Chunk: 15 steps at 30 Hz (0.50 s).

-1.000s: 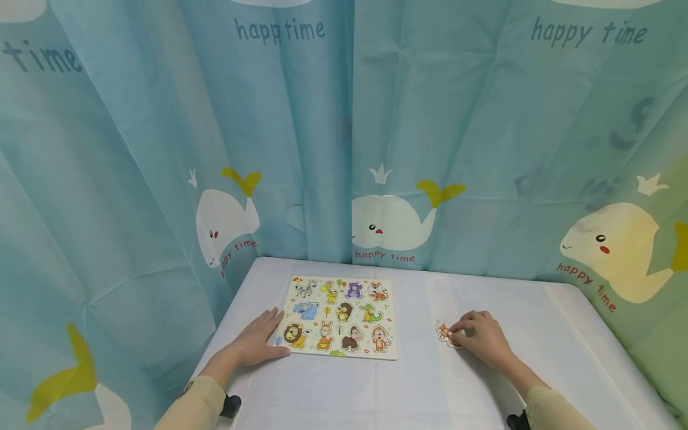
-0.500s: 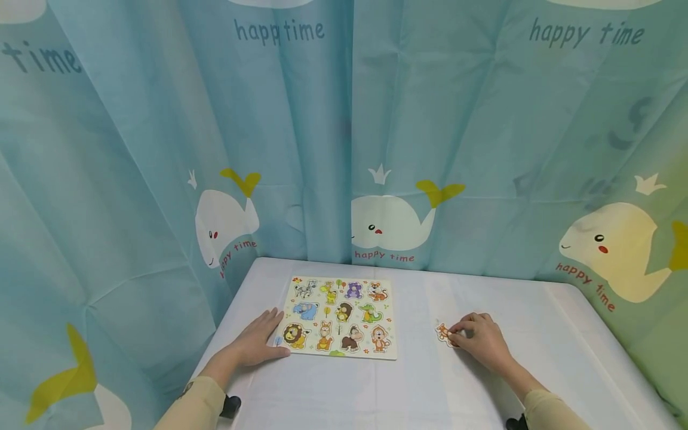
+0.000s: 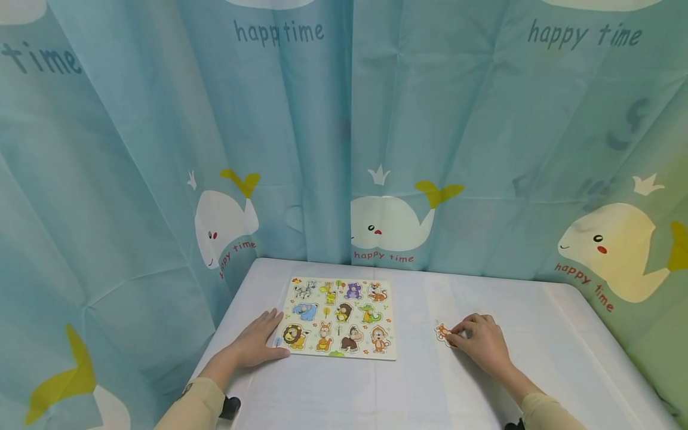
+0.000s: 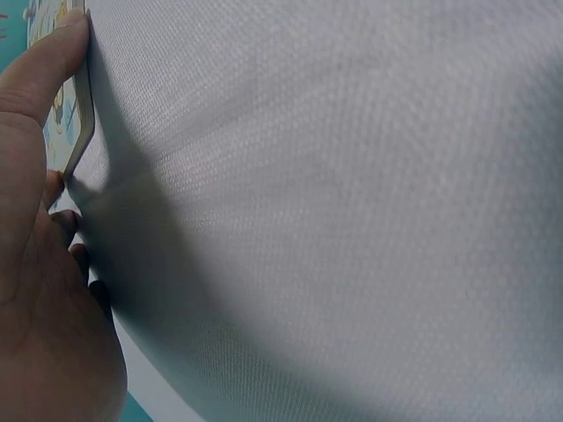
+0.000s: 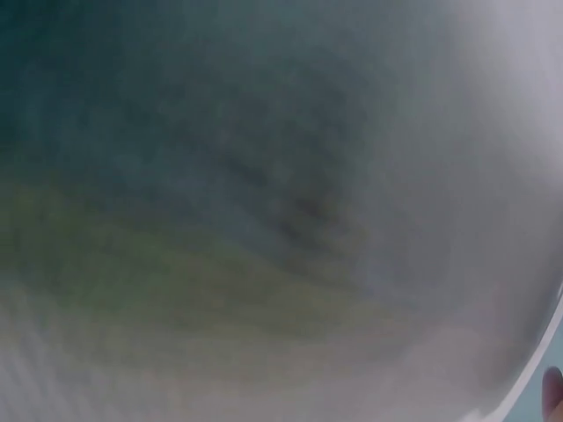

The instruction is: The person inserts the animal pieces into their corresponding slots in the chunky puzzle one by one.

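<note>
A cream wooden puzzle board (image 3: 388,319) with colourful animal pieces set in rows lies flat on the table. Along its left edge and near corner rests my left hand (image 3: 257,339), fingers extended. The left wrist view shows the thumb (image 4: 63,48) against the board's edge (image 4: 86,101). To the right of the board, my right hand (image 3: 485,344) pinches an orange-brown animal puzzle piece (image 3: 442,334) close over the tabletop; the fingers cover part of it. Only a fingertip (image 5: 552,393) shows at the lower right of the blurred right wrist view.
A white cloth covers the table (image 3: 419,388). Blue-green curtains (image 3: 322,149) printed with whales hang behind it and at both sides. Dark wrist straps (image 3: 231,407) show at the sleeves.
My right hand has shifted very slightly at the puzzle piece, which sits at a slightly different tilt. The left hand and the board stay in place.
</note>
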Available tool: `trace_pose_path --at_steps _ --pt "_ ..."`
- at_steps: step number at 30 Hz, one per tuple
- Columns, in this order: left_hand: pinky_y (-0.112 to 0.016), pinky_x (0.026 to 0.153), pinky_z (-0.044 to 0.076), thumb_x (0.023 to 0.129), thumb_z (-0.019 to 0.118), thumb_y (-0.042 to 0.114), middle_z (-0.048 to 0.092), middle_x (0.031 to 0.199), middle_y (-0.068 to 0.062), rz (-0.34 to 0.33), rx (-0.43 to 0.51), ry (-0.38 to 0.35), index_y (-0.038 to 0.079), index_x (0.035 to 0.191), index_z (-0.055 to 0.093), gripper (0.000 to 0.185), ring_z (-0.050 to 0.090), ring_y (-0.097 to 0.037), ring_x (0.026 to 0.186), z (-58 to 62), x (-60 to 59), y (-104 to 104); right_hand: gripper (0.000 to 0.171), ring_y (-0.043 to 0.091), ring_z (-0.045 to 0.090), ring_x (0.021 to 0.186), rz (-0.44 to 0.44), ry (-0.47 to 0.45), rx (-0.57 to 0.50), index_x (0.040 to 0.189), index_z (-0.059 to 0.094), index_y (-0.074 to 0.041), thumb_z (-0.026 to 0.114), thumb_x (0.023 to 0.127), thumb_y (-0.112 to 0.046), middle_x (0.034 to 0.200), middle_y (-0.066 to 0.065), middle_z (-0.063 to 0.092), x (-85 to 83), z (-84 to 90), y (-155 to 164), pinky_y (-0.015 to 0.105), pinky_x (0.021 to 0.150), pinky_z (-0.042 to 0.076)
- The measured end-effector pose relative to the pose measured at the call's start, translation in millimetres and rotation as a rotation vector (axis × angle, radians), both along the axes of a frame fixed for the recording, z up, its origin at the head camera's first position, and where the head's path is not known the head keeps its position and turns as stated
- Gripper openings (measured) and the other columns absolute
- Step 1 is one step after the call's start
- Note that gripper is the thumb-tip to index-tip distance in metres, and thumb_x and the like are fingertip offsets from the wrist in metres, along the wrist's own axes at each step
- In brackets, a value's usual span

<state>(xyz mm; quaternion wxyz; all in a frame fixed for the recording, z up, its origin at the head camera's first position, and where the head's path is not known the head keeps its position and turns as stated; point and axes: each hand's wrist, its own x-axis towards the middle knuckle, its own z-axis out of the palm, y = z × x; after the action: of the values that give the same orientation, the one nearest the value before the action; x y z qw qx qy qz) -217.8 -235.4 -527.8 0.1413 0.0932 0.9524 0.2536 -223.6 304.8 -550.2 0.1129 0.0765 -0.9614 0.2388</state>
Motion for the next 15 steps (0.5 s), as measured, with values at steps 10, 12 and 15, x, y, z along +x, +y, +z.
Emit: trace_pose_path --at_steps 10,12,15 --pt "-0.064 0.121 0.017 0.084 0.080 0.050 0.024 0.165 -0.023 -0.012 0.011 0.011 0.001 0.158 0.034 0.101 0.017 -0.046 0.152 3.7 1.5 1.3 0.017 0.033 0.055 0.100 -0.028 0.058 0.042 0.075 0.076 -0.019 0.089 0.080 -0.030 0.091 0.000 0.065 1.6 -2.1 -7.2 0.054 0.080 0.044" --pt "-0.064 0.121 0.018 0.084 0.080 0.051 0.024 0.165 -0.023 -0.010 0.007 0.011 0.001 0.158 0.034 0.101 0.017 -0.046 0.152 3.8 1.6 1.6 0.016 0.033 0.055 0.099 -0.027 0.069 0.039 0.075 0.076 -0.019 0.089 0.080 -0.027 0.091 0.001 0.065 2.1 -2.3 -8.5 0.053 0.079 0.044" --pt "-0.064 0.121 0.018 0.084 0.080 0.051 0.024 0.165 -0.023 -0.010 0.006 0.012 0.001 0.158 0.034 0.101 0.017 -0.046 0.152 4.1 1.3 2.0 0.015 0.033 0.055 0.099 -0.025 0.075 0.029 0.075 0.077 -0.018 0.089 0.080 -0.025 0.092 0.001 0.065 2.4 -2.3 -9.0 0.053 0.078 0.044"
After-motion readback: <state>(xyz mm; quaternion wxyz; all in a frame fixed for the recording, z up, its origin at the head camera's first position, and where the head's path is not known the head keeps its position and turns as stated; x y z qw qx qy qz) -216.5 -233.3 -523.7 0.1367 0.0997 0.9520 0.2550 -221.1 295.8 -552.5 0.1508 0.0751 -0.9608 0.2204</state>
